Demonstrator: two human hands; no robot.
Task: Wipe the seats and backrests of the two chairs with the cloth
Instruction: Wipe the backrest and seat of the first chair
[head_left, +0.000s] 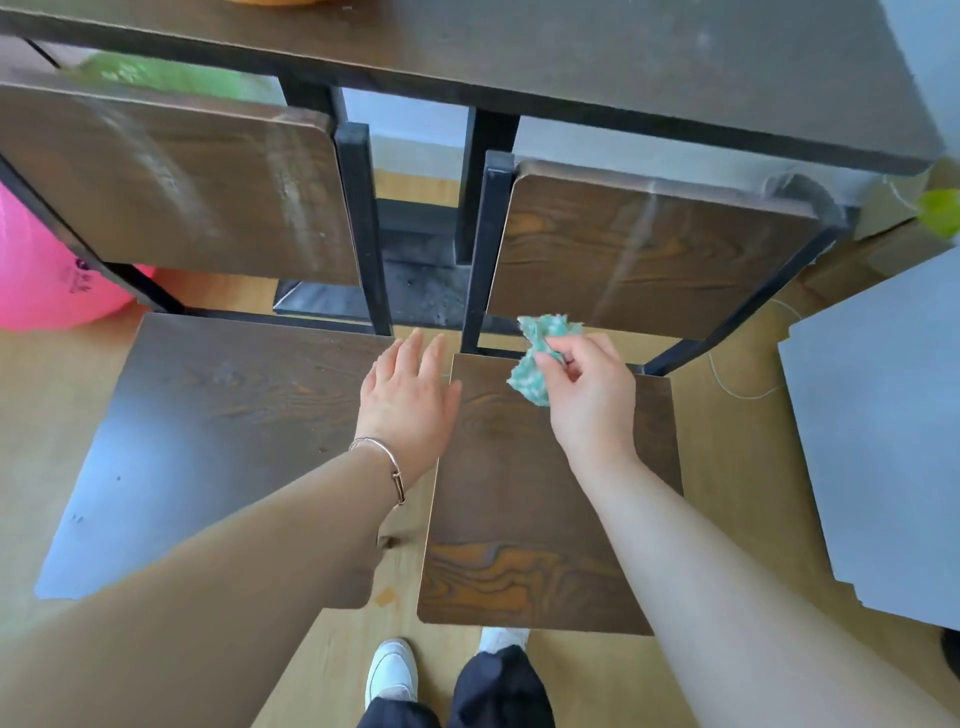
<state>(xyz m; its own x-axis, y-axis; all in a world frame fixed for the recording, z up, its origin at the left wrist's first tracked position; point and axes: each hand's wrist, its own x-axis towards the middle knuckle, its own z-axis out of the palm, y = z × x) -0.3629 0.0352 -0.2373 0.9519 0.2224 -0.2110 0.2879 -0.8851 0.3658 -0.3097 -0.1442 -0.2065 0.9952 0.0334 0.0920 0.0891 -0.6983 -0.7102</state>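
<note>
Above the back edge of the right chair's dark wood-grain seat, in the head view, the right hand pinches a crumpled teal-and-white cloth between thumb and curled fingers. The cloth hangs just below the lower edge of that chair's brown wooden backrest; whether it touches the seat I cannot tell. The left hand is flat with its fingers straight and slightly spread, holding nothing. It lies over the gap between this seat and the left chair's darker wooden seat.

I judge the step in hand to be the right chair, with the cloth poised where seat meets backrest. Pale streaks show on both this backrest and the left chair's brown backrest, but damp or glare I cannot say. The next move calls for flattening the bunched cloth against the wood so more of it bears on the surface, then sweeping either forward along the seat or up the backrest.

Black metal frame posts stand close to the cloth's left, and the dark tabletop overhangs the backrest tops, so upward strokes have little room. A grey flat panel stands beside the seat's right edge. Toward the person, the seat lies open.
</note>
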